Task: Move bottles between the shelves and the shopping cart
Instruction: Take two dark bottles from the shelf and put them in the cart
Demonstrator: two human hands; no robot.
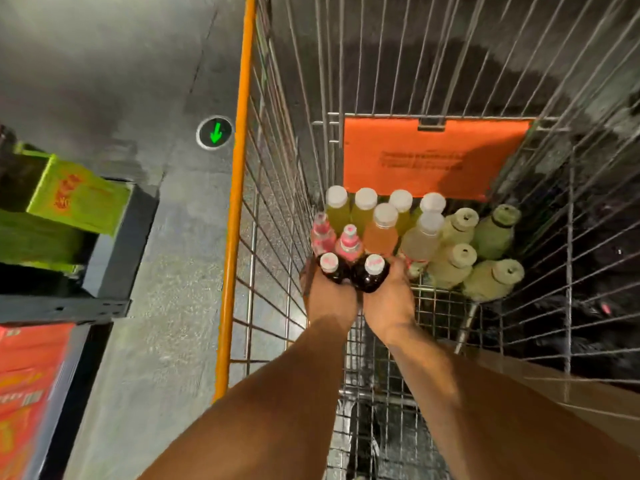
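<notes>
At the far left, the shelf carried green cartons above and red cartons below; no bottles were visible on it in this view. To its right lay the grey floor with a green arrow marker, then the orange rail of the cart. Inside the cart, bottles stood upright in a tight cluster on the wire floor, against the orange flap. The two pink bottles occupied the left edge of the cluster, beside the cart wall. The left hand was closed around one dark bottle, and the right hand was closed around the other dark bottle; both bottles were upright, touching each other, directly in front of the pink pair. It could not be determined whether the dark bottles rested on the cart floor or were held just above it, so the direction of transfer could not be confirmed. Further right stood the yellow bottles, an orange bottle and a clear bottle, all with white caps. At the right edge stood four pale green bottles with matching caps. Judged by the count in the cart, the task appeared well advanced if loading was intended; the near half of the cart floor remained unfilled. The dark bottles showed dark contents, rounded shoulders and white caps bearing pink print.
</notes>
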